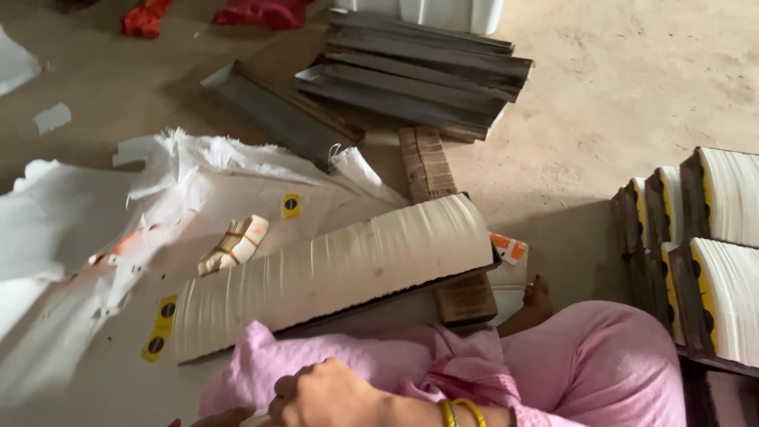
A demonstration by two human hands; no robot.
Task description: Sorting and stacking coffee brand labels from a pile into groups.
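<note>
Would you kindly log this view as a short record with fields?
setting: bare concrete floor
right hand: fist closed at bottom edge, grip hidden, yellow bangles on wrist
left hand: only a sliver shows
nearest thing: long stack of white sheets on a dark board
left side: torn white wrapping
right side: upright stacks with yellow edges
behind: pile of dark boards

A long stack of white paper sheets (pixel 332 269) lies on its side on the floor, running from near left up to far right. Its curved top is cream, with a dark board along its near edge, just beyond pink cloth (pixel 379 364).
</note>
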